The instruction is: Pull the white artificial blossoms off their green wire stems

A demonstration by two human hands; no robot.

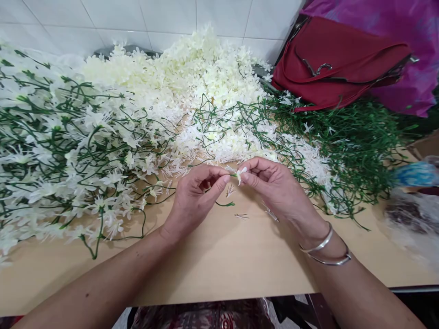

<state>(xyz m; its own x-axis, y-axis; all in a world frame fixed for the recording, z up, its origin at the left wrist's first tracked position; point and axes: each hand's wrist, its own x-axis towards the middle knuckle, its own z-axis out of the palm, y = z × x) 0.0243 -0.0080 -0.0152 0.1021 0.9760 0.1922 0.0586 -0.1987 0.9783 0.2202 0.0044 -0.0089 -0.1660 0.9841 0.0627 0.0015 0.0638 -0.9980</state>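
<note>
My left hand (202, 194) pinches a green artificial stem (233, 175) between thumb and forefinger, a little above the table. Facing it, my right hand (274, 185) grips a small white artificial flower (242, 175) at the end of that stem. Below the hands, a loose piece of green stem (226, 204) and a few white stamen bunches (242, 215) lie on the tabletop. Just beyond my fingers spreads a heap of loose white petals (226, 144), with green stems tangled over it.
Flowered stems (85, 151) pile up on the left. Cream petals (206, 64) are heaped against the tiled wall (171, 16). Bare green stems (356, 141) lie on the right, under a red handbag (343, 59) and a purple bag (411, 27). A clear plastic bag (414, 224) sits at the right edge.
</note>
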